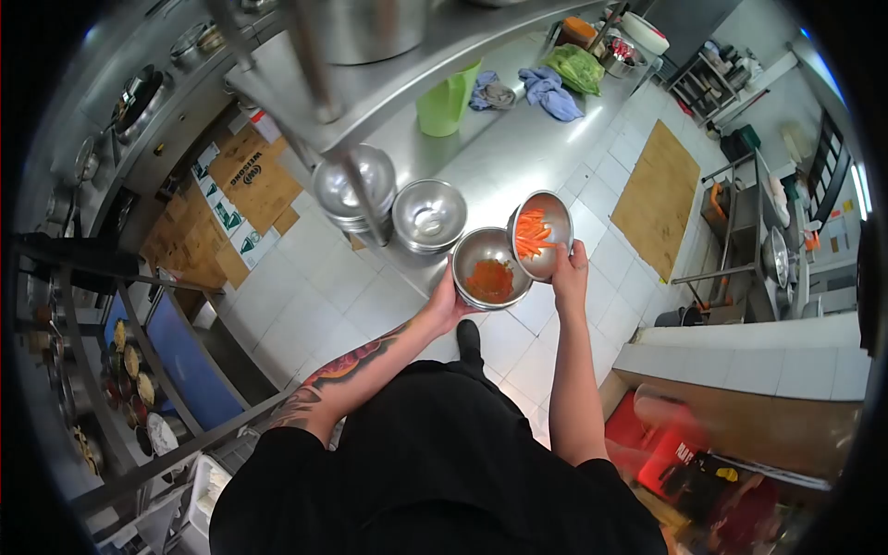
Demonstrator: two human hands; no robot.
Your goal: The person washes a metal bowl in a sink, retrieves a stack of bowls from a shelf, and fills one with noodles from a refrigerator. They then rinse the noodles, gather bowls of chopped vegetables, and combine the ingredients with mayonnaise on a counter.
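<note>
My left hand grips the side of a steel bowl with a heap of orange-red powder in it. In my right hand is a second steel bowl, tilted toward the first, its rim over or against that bowl's right edge. Carrot sticks lie along its lower left side. Just left of my hands, a stack of steel bowls rests on the metal table. Larger steel bowls are stacked beyond it, partly behind a shelf post.
A metal shelf overhangs the table's left part. Farther back are a green pitcher, blue cloths and a green plastic bag. Cardboard lies on the tiled floor. Red items stand at lower right.
</note>
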